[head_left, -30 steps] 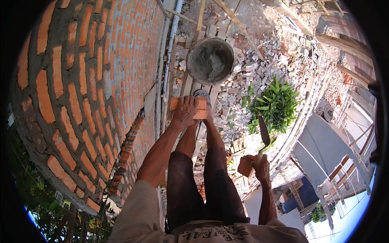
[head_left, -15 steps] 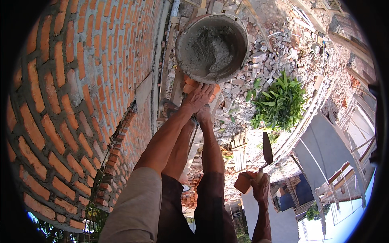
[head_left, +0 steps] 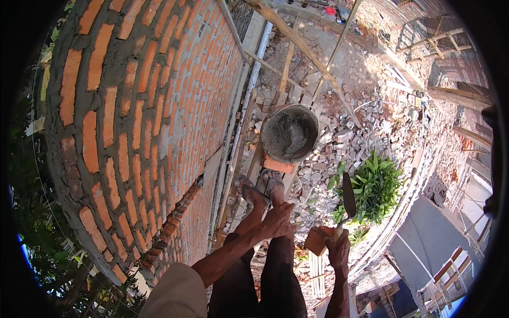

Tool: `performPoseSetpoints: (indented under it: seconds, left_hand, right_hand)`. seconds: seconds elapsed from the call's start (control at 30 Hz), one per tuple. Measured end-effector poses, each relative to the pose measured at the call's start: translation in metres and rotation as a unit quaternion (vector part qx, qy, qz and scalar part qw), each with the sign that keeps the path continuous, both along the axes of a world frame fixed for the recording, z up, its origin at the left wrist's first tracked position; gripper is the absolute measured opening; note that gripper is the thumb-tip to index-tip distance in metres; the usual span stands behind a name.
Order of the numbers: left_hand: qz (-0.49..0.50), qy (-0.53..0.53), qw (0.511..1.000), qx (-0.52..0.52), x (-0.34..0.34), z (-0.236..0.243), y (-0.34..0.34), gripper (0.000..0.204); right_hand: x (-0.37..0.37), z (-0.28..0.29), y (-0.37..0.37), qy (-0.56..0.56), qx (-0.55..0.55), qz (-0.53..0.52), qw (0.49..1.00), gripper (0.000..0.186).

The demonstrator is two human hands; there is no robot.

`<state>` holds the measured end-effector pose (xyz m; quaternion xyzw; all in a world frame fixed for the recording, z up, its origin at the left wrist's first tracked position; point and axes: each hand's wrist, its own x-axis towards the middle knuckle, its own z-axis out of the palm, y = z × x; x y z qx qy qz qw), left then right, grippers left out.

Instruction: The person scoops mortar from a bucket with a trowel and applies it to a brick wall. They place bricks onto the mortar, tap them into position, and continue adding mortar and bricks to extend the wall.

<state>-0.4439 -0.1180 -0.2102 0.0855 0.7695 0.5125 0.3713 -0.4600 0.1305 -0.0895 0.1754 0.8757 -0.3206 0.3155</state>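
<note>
Gripping a trowel (head_left: 349, 199) and a brick (head_left: 316, 240) together, the right hand (head_left: 338, 248) is closed, out to the right of the legs (head_left: 281, 270). Trowel handle is in the fist, blade points away from the body and overlaps the left part of a leafy green plant (head_left: 375, 185) in view. Brick is tilted, on the hand's left side, just beside the handle. Left hand (head_left: 278, 220) is over the legs, nothing seen in it; fingers look bent, cannot tell whether it is open or closed. Round bucket (head_left: 316, 127) is at the far part of the planks (head_left: 256, 165), toward their right edge, well apart from both hands; grey mortar (head_left: 285, 132) inside, surface uneven. Second brick (head_left: 278, 165), orange, pokes out at the bucket's near rim, partly hidden; cannot tell if the bucket rests on it. Both feet (head_left: 247, 189), in sandals, are on the planks just short of that second brick, one nearer the left edge. Brick wall (head_left: 138, 124) with grey joints fills the left side; pale pipe (head_left: 253, 79) runs along its foot, beside the planks' left edge. Broken rubble (head_left: 344, 138) lies off the right edge, around the plant. Long wooden poles (head_left: 305, 47) cross beyond the bucket.
</note>
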Motion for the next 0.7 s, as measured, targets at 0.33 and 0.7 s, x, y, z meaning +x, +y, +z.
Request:
performPoseSetpoints:
  seconds: [0.33, 0.7]
  left_hand:
    - [0.135, 0.01, 0.987, -0.085, -0.051, 0.139, -0.004, 0.126]
    - [0.474, 0.07, 0.877, -0.03, -0.09, 0.198, -0.111, 0.093]
  right_hand:
    - [-0.089, 0.069, -0.111, 0.089, -0.056, -0.005, 0.994, 0.04]
    - [-0.108, 0.106, -0.136, 0.1, -0.105, 0.106, 0.984, 0.05]
